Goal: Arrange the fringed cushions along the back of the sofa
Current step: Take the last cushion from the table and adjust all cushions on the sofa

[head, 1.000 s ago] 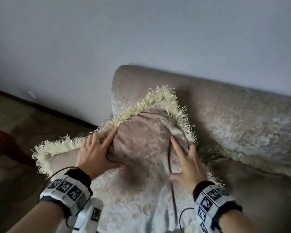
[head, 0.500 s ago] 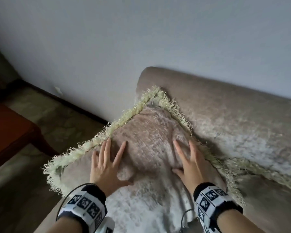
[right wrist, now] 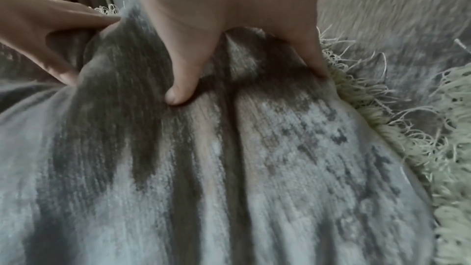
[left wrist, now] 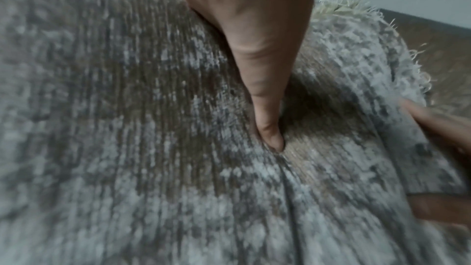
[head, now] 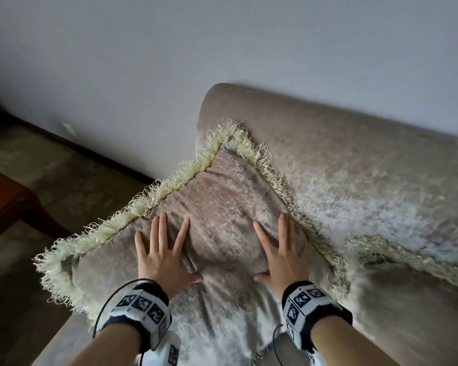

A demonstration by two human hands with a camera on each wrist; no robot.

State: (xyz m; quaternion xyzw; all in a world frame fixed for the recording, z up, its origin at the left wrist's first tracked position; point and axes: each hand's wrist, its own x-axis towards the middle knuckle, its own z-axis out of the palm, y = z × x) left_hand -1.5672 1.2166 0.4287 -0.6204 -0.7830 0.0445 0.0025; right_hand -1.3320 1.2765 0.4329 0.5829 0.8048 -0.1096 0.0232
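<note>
**Both palms flat on the fringed cushion**

We see the fringed cushion [head: 222,207] propped on the sofa [head: 354,167], its top corner touching the sofa's backrest near the backrest's outer end. Our left hand [head: 164,249] presses the cushion's face toward the side away from the backrest, grip wide with fingers spread and straight. Our right hand [head: 280,252] presses the side next to the backrest, grip equally wide, fingertips close to the cream fringe [head: 296,207]. A second fringed cushion [head: 407,273] lies beside the first, further along the sofa. Dark floor [head: 64,167] lies beyond the cushion's outer corner.
</note>
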